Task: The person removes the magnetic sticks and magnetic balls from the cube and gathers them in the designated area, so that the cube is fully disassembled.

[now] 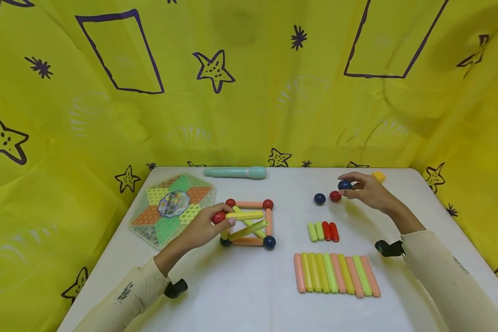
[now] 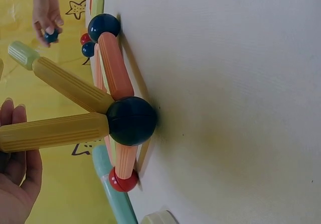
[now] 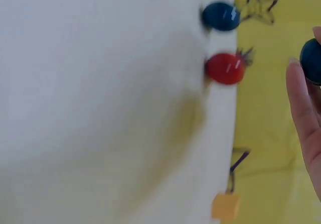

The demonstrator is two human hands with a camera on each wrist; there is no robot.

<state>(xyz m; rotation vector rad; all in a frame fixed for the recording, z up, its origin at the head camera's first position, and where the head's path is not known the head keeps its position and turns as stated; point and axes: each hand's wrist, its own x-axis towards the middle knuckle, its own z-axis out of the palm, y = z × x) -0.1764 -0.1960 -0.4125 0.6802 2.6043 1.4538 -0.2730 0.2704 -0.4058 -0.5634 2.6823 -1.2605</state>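
At the left corner of a frame of magnetic rods and balls, my left hand (image 1: 209,226) grips a red ball (image 1: 218,217). A yellow rod (image 1: 245,215) runs from that ball to the right, and another yellow rod (image 2: 55,132) joins the corner's dark blue ball (image 2: 132,121) to the hand. The square base has pink rods (image 1: 249,204), red balls at the back and dark blue balls in front. Between thumb and fingers, my right hand (image 1: 367,190) pinches a dark blue ball (image 1: 345,185) above the table's back right.
A loose dark blue ball (image 1: 319,198) and red ball (image 1: 335,196) lie left of the right hand. Short rods (image 1: 323,231) and a row of long rods (image 1: 336,274) lie nearer. A star-patterned box (image 1: 149,230), a teal tube (image 1: 232,172) and a yellow block (image 1: 378,176) stand around.
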